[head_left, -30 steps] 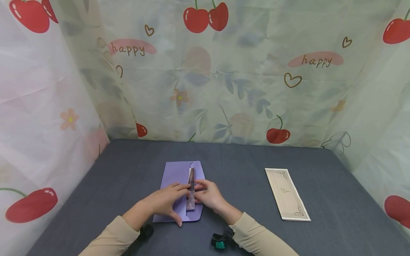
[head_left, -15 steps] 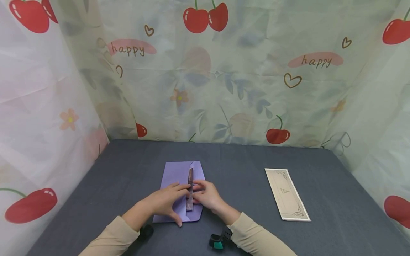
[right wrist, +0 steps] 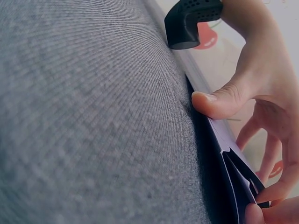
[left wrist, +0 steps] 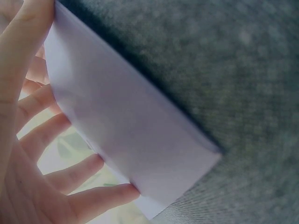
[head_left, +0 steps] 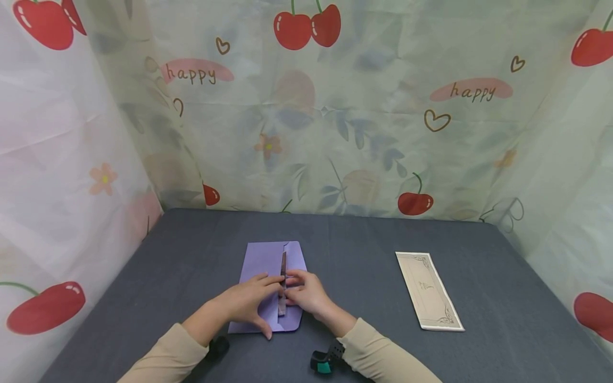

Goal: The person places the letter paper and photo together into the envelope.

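A lavender envelope (head_left: pixel 263 257) lies on the table with its opening along the right side and its flap (head_left: pixel 296 255) spread out. From the opening juts a narrow dark strip of a printed card (head_left: pixel 281 307); the rest of it is hidden inside. My left hand (head_left: pixel 246 299) rests across the envelope's body, fingers spread, thumb by its near edge. Close against the card's outer edge are the fingertips of my right hand (head_left: pixel 313 295), which is over the flap. In the right wrist view the envelope's mouth (right wrist: pixel 238 170) gapes slightly around the dark card edge (right wrist: pixel 262 203).
To the right, a cream folded leaflet (head_left: pixel 428 290) with a decorative border lies flat on the dark grey tablecloth (head_left: pixel 354 250). A black wrist camera (head_left: pixel 322 361) hangs under the right forearm. Printed curtains (head_left: pixel 325 159) enclose the table at the back and sides.
The card has slid left into the envelope, so its visible strip is narrower. My right hand has moved slightly left with it; my left hand has stayed in place.
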Tool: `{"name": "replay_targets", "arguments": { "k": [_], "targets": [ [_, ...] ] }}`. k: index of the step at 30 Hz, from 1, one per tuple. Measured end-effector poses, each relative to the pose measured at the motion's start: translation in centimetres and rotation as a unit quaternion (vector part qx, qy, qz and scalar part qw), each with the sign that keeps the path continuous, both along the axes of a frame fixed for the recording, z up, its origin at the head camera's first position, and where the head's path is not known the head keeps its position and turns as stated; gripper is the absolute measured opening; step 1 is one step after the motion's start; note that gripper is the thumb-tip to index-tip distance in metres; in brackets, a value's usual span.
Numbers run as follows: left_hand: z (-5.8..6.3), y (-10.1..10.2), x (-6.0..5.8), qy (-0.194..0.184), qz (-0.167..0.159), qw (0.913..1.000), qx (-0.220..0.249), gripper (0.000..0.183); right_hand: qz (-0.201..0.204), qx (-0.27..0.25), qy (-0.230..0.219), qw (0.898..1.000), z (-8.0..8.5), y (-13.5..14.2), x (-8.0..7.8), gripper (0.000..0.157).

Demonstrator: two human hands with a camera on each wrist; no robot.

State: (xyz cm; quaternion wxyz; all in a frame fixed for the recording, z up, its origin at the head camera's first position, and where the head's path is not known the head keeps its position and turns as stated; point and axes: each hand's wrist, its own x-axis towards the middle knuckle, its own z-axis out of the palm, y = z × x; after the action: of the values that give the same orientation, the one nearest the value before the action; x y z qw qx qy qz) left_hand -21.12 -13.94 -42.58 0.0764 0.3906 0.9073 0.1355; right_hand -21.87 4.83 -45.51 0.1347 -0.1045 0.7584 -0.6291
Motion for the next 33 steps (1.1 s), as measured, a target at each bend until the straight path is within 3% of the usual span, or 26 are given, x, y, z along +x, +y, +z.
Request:
{"name": "replay_targets", "arguments": {
  "k": [7, 17, 33],
  "targets": [
    [0.13, 0.09, 0.11, 0.002, 0.000, 1.0000, 0.002, 0.079, -0.002, -0.011, 0.001, 1.000, 0.24, -0.24, 0.24, 0.047],
    [0.17, 0.05, 0.15, 0.006, -0.002, 1.0000, -0.002, 0.092, -0.001, -0.019, -0.004, 1.000, -0.09, -0.40, 0.16, 0.047],
    [0.17, 0.04, 0.07, 0.008, -0.010, 0.9999, 0.001, 0.084, -0.003, -0.025, 0.000, 1.000, -0.10, -0.63, 0.36, 0.046]
  ]
}}
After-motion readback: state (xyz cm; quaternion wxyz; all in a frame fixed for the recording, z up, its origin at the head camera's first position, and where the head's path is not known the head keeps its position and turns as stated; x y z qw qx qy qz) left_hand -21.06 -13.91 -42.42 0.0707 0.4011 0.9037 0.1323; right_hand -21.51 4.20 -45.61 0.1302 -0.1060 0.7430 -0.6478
